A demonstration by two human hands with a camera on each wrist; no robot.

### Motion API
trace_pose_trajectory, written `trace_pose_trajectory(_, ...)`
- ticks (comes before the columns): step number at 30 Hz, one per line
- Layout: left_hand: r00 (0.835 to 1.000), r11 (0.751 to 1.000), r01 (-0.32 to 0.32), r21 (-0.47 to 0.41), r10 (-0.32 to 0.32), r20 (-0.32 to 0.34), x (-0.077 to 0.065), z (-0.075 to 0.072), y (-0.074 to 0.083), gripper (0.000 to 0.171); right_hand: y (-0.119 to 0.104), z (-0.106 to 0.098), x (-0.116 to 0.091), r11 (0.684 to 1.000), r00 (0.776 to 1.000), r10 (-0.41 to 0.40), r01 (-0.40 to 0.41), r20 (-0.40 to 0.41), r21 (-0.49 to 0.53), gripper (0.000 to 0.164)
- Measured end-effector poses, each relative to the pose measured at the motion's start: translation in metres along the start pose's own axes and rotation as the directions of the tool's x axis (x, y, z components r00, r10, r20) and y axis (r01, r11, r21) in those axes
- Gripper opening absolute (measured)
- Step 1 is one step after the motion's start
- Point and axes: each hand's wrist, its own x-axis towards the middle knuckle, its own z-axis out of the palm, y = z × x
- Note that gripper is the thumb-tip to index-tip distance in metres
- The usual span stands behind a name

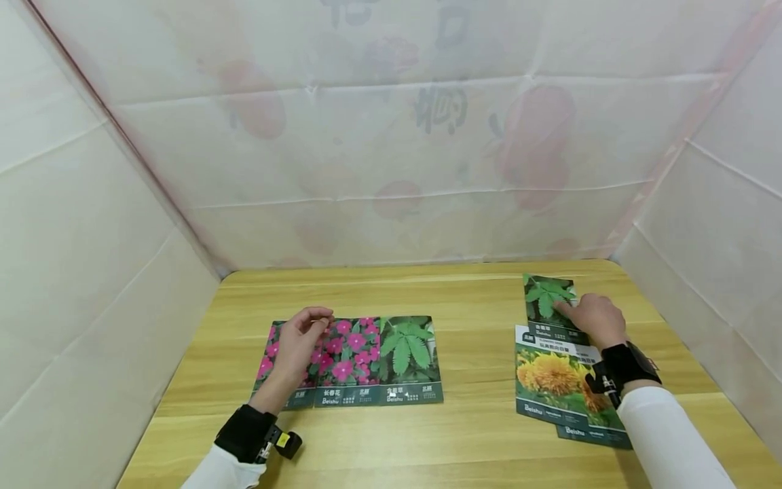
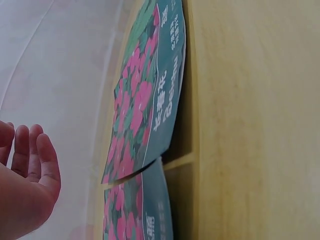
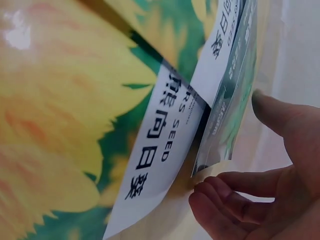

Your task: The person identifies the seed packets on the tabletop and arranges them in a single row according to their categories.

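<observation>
Right leaf packet (image 1: 546, 305) at far right of worktop (image 1: 476, 367), overlapping front sunflower packet (image 1: 546, 380); long axis running near to far, label end near. Right hand (image 1: 597, 320) at its right edge, thumb over face; cannot tell whether grip is clamped. Left hand (image 1: 298, 343) above pink-flower packets (image 1: 349, 360), fingers relaxed, loosely bent. Left leaf packet (image 1: 409, 353) beside them, label end near. Rear sunflower packet (image 1: 601, 433) partly covered. Seed-packet contents hidden.

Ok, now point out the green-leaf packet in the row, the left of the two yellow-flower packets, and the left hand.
Row's green-leaf packet (image 1: 409, 356): head view, on the leaf picture.
Left yellow-flower packet (image 1: 552, 373): head view, on the bloom.
Left hand (image 1: 298, 341): head view, on its back.
</observation>
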Motion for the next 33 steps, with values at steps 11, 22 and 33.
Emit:
trace_pose_trajectory(11,1.000,1.000,-0.018,-0.006,0.018,0.001,0.000,-0.004,-0.001,0.022,0.008,0.006,0.006,0.998,0.999,-0.042,0.043,0.024,-0.035,0.068)
trace_pose_trajectory(22,1.000,1.000,-0.009,0.010,0.009,-0.019,-0.003,-0.005,-0.001,0.024,-0.010,-0.014,-0.004,0.999,0.998,-0.004,0.007,-0.070,0.041,0.050)
trace_pose_trajectory(33,1.000,1.000,-0.003,0.003,0.003,-0.024,-0.004,-0.006,0.002,0.023,-0.047,-0.060,-0.030,0.970,0.999,0.038,-0.033,-0.018,0.243,0.039)
